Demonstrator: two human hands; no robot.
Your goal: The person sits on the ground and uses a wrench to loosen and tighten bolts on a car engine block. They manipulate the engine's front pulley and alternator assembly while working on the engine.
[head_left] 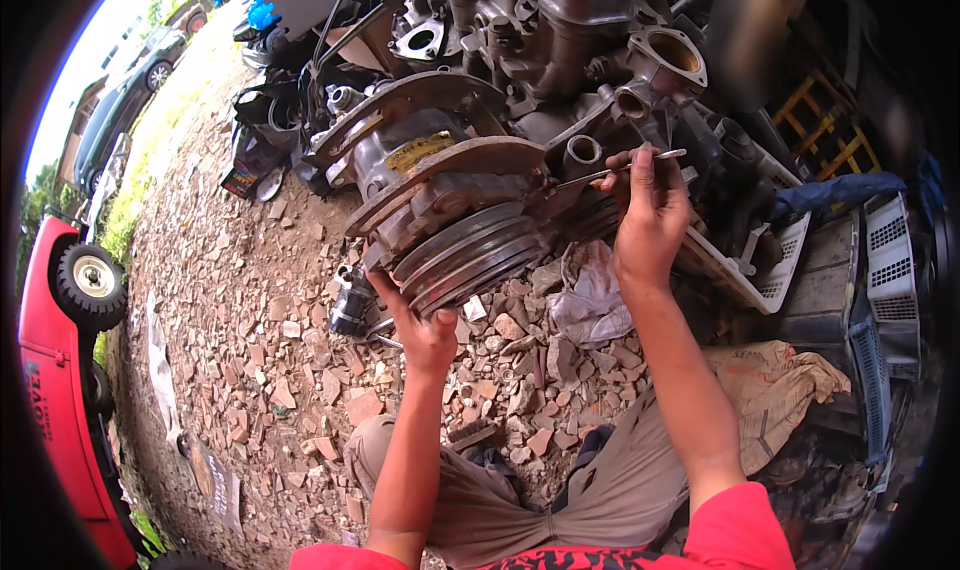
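Hands [428, 340] at grooved pulley [470, 258], slim tool [582, 179] in right [648, 232]

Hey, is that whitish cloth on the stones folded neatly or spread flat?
Neither: the whitish cloth lies crumpled on the stones, bunched up with uneven creases.

I'm outdoors, ground [240, 310] all broken stone and dirt around me; red vehicle [55, 375] far left, grass strip [140, 165] and parked car [115, 120] beyond, sky [120, 5] blown out; my right side shadowed, white plastic crate [893, 270], yellow frame [825, 120], possibly a rack
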